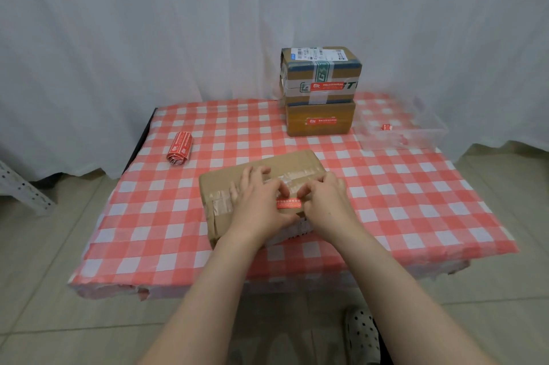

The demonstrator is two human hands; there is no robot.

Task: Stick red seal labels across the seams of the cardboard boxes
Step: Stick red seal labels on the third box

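A brown cardboard box [234,179] with clear tape along its seam lies near the front middle of the table. A red seal label [288,204] lies flat on its top, close to the near edge. My left hand [257,201] rests spread on the box just left of the label, its thumb and index finger touching the label's left end. My right hand [325,198] presses on the label's right end with bent fingers. Both label ends are hidden under my fingers. A roll of red seal labels [179,147] lies at the left of the table.
Two sealed boxes are stacked at the back: the taped top box [322,73] and the lower box [320,119], each bearing a red label. A clear plastic tray [416,138] with a red scrap [386,127] sits back right. The checked tablecloth [416,201] covers the table.
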